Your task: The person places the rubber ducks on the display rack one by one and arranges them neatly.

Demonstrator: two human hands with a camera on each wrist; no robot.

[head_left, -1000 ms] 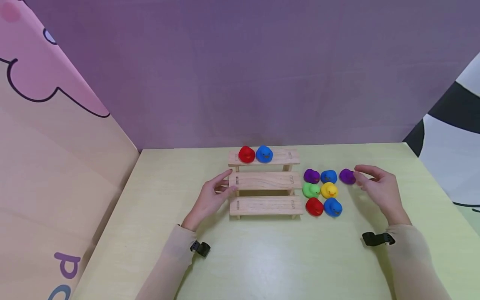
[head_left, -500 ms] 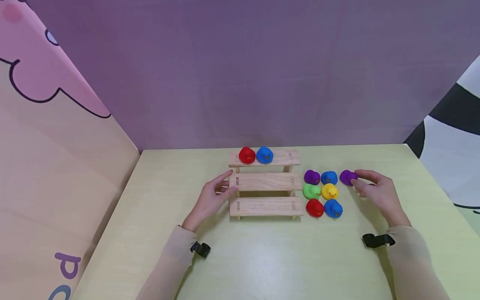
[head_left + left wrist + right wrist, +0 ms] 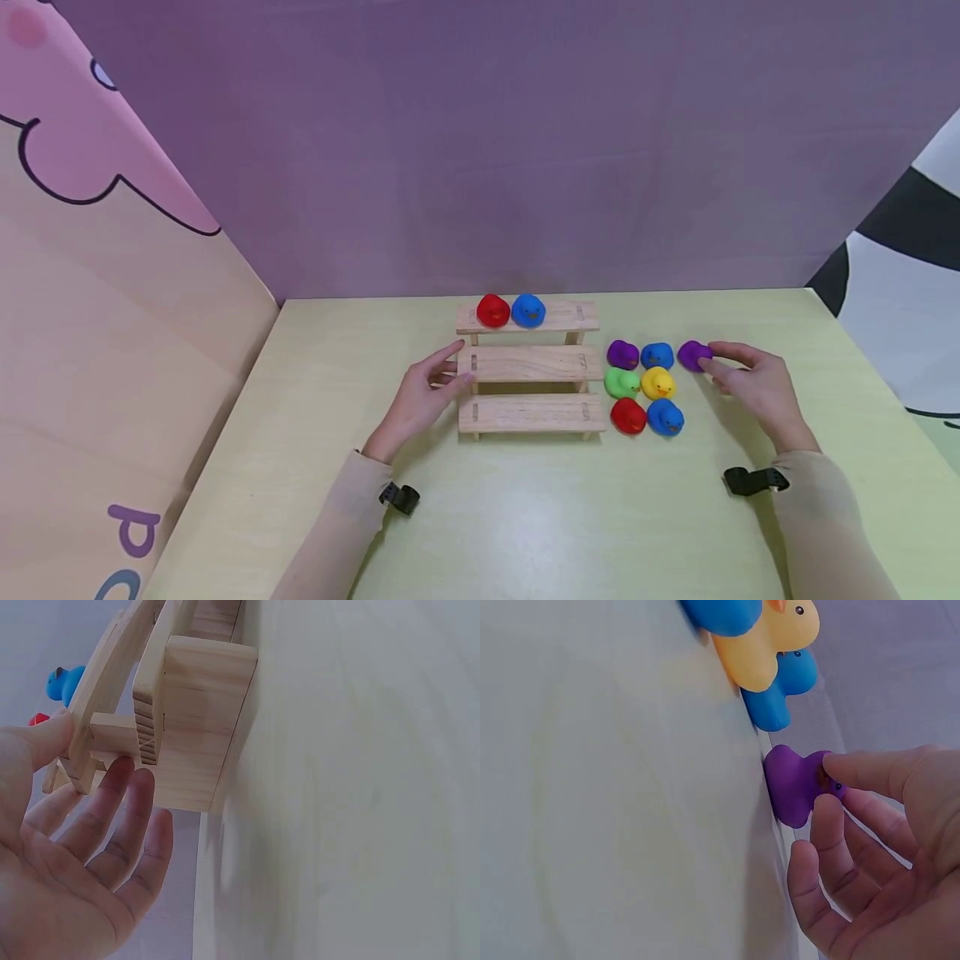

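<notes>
A three-step wooden stand (image 3: pixel 531 364) stands mid-table. My left hand (image 3: pixel 423 398) grips the left end of its middle step, thumb at the front edge and index finger at the back; in the left wrist view its other fingers (image 3: pixel 142 825) spread below the step. On the top step sit a red rubber duck (image 3: pixel 492 311) and a blue rubber duck (image 3: pixel 528 311). My right hand (image 3: pixel 757 387) pinches a purple rubber duck (image 3: pixel 791 784) between thumb and fingers. This duck is upright, its base right at the table surface in the right wrist view.
Between stand and right hand, several ducks stand in close pairs: purple (image 3: pixel 623 354) and blue (image 3: pixel 657 356), green (image 3: pixel 622 383) and yellow (image 3: pixel 658 383), red (image 3: pixel 628 416) and blue (image 3: pixel 665 417). A purple backdrop (image 3: pixel 525 167) rises behind the table.
My right thumb and fingers have closed onto the outer purple duck, which has barely moved. My left hand stays on the stand.
</notes>
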